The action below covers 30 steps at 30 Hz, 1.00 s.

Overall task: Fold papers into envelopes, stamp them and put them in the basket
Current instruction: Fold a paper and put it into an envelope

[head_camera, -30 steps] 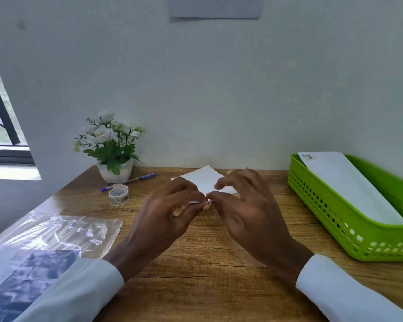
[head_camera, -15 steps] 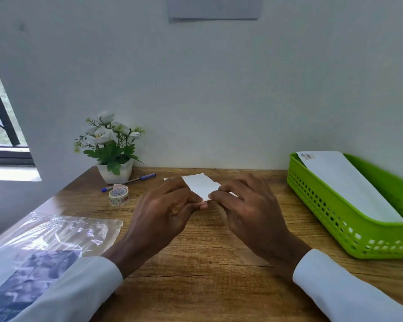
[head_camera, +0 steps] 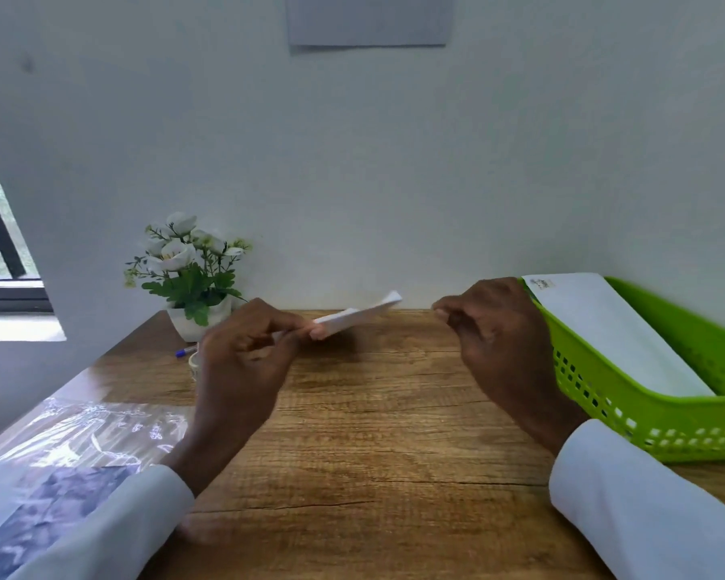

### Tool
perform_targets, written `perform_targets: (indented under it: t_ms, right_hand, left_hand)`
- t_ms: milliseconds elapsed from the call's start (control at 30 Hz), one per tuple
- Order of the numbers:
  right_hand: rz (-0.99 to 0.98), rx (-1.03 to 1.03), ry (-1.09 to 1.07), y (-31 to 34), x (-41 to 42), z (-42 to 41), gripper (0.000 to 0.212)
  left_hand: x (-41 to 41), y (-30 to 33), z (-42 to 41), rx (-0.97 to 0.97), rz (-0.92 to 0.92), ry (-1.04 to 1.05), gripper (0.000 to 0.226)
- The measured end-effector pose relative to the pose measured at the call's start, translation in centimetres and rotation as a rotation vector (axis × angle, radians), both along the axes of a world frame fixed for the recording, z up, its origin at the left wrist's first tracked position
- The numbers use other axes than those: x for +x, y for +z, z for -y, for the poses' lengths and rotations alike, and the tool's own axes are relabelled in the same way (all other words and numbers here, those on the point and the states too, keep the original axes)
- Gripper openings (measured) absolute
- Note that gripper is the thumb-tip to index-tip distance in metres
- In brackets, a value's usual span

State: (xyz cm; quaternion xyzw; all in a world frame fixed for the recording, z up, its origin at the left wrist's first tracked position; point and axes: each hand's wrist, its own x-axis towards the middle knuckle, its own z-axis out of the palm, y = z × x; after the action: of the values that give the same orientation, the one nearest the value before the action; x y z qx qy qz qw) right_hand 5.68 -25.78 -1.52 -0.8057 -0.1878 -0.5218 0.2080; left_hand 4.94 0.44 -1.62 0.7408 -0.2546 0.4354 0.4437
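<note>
My left hand [head_camera: 243, 362] pinches one end of a small folded white paper [head_camera: 358, 313] and holds it nearly edge-on above the wooden desk [head_camera: 373, 433]. My right hand [head_camera: 499, 341] hovers to the right of the paper with fingers curled in and nothing in it, just in front of the green basket [head_camera: 645, 429]. A long white envelope [head_camera: 612, 328] with a small stamp [head_camera: 540, 283] at its far corner lies slanted inside the basket.
A white pot of white flowers [head_camera: 189, 278] stands at the back left. A blue pen [head_camera: 185, 351] and a tape roll [head_camera: 194, 364] lie partly hidden behind my left hand. A clear plastic sleeve [head_camera: 80, 437] covers the desk's left front. A window is at far left.
My right hand let go of the folded paper and drew off to the right toward the basket. My left hand lifted the paper and turned it almost edge-on.
</note>
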Motion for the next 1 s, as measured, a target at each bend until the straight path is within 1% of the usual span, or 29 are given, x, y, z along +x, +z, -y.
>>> perform_targets:
  t_ms: [100, 167, 200, 233, 300, 367, 467, 567, 667, 700, 733, 800, 867, 933, 1000]
  right_hand:
    - [-0.086, 0.144, 0.050, 0.0, 0.4, 1.7, 0.005]
    - [-0.175, 0.210, 0.124, -0.3, 0.5, 1.7, 0.007]
    - [-0.231, 0.233, 0.174, -0.5, 0.5, 1.4, 0.014]
    - [-0.286, 0.242, 0.224, -0.6, 0.4, 1.0, 0.022]
    - [-0.375, 0.224, 0.310, -0.8, 0.0, -0.1, 0.040]
    - [-0.424, 0.208, 0.370, -1.0, -0.2, -1.0, 0.054]
    - [-0.455, 0.226, 0.428, -1.2, -0.4, -1.9, 0.064]
    - [-0.476, 0.256, 0.437, -1.2, -0.4, -2.2, 0.065]
    - [-0.520, 0.323, 0.400, -1.4, -0.2, -2.1, 0.063]
    - [-0.556, 0.353, 0.353, -1.7, 0.0, -2.0, 0.062]
    - [-0.620, 0.393, 0.292, -2.0, 0.2, -1.9, 0.062]
    - [-0.830, 0.532, 0.217, -2.7, 0.4, -1.7, 0.061]
    - [-1.014, 0.708, 0.265, -3.1, 0.5, -1.6, 0.055]
    - [-1.075, 0.855, 0.315, -3.2, 0.7, -1.2, 0.052]
    - [-1.088, 0.989, 0.359, -3.0, 1.1, -0.8, 0.053]
  left_hand:
    - [0.2, 0.7, -1.0, -0.162, -0.058, -0.003, 0.008]
    - [0.4, 0.9, -1.1, -0.268, -0.138, -0.073, 0.006]
    - [0.4, 0.9, -1.1, -0.333, -0.208, -0.156, 0.004]
    - [0.4, 0.9, -1.1, -0.391, -0.289, -0.261, 0.007]
    - [0.4, 0.7, -1.1, -0.442, -0.445, -0.476, 0.027]
    - [0.4, 0.7, -0.9, -0.465, -0.569, -0.634, 0.042]
    - [0.3, 0.9, -0.7, -0.535, -0.683, -0.766, 0.051]
    - [0.2, 1.0, -0.8, -0.597, -0.711, -0.868, 0.048]
    - [0.1, 1.2, -0.8, -0.677, -0.724, -0.873, 0.031]
    - [0.2, 1.2, -0.8, -0.696, -0.730, -0.854, 0.031]
    - [0.3, 1.3, -0.8, -0.699, -0.739, -0.834, 0.034]
    - [0.4, 1.2, -1.0, -0.683, -0.754, -0.799, 0.037]
    - [0.7, 1.0, -1.4, -0.684, -0.771, -0.791, 0.039]
    - [1.0, 0.8, -1.9, -0.694, -0.779, -0.794, 0.042]
    - [1.2, 0.6, -2.4, -0.690, -0.773, -0.788, 0.044]
